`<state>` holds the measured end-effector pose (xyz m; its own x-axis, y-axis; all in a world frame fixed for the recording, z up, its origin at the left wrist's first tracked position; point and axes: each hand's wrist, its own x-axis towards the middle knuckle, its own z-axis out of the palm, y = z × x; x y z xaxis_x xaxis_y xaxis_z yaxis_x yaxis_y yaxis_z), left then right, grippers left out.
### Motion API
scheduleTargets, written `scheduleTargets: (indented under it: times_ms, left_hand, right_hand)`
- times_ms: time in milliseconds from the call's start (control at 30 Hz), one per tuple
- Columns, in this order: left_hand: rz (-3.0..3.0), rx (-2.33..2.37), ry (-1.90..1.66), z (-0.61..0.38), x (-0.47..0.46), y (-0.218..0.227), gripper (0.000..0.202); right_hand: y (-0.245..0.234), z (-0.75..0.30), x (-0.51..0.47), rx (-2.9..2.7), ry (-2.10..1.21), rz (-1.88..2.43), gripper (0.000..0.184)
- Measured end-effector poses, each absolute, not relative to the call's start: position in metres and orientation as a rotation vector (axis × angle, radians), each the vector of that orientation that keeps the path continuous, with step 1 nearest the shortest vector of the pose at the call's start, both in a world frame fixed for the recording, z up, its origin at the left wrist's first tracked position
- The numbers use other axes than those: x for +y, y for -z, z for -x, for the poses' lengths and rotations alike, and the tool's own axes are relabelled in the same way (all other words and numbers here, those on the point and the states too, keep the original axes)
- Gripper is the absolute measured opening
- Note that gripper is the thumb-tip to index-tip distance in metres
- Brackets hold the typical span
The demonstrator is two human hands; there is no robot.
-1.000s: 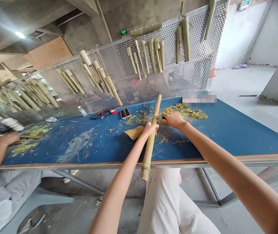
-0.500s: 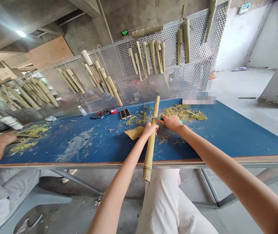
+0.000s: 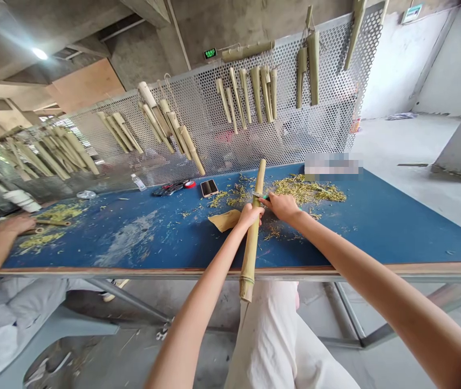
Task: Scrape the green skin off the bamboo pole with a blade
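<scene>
A pale bamboo tube (image 3: 250,249) lies across the front edge of the blue table, its jointed near end sticking out over my lap. My left hand (image 3: 250,216) is closed around its middle. Just beyond, my right hand (image 3: 282,204) grips a knife (image 3: 259,195) with a green handle; its blade lies across the tube's upper side. Most of the handle is hidden in my fingers. Beside my left hand a tan sheet, paper or sandpaper (image 3: 223,220), rests on the table. Yellow-green shavings (image 3: 311,189) are heaped past my right hand.
Behind the blue table (image 3: 396,227) stands a perforated metal panel (image 3: 210,124) hung with bamboo pieces (image 3: 257,94). A phone (image 3: 209,188), red tape (image 3: 190,184) and a small bottle (image 3: 137,182) lie near it. At the left, a co-worker's hand (image 3: 18,223) is beside more bamboo.
The knife blade and my right hand have shifted very slightly along the tube. My left hand keeps its grip. The whole view has moved a little, and the co-worker's hand has shifted right.
</scene>
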<state>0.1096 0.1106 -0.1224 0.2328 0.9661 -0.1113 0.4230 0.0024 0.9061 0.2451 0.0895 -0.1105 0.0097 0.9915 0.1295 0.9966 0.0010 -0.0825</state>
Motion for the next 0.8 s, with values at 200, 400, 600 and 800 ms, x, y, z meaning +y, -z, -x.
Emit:
scheduleTargets:
  times_ms: [200,400,600,800]
  left_hand:
    - [-1.58,1.332,-0.728,-0.109,0.108,0.122,0.027]
    - [-1.559,1.298,-0.733,-0.109,0.109,0.123,0.026]
    - [-1.51,1.214,-0.731,-0.106,0.11,0.121,0.019]
    - [-1.309,0.834,-0.747,-0.098,0.111,0.117,0.006]
  right_hand:
    - [0.108,-0.279,0.097,-2.194,0.169,2.1,0.057]
    - [0.107,-0.287,0.096,-1.998,0.051,2.086,0.068]
    - [0.106,-0.281,0.093,-1.916,-0.09,2.03,0.071]
    - [0.108,-0.285,0.094,-1.853,-0.037,1.959,0.064]
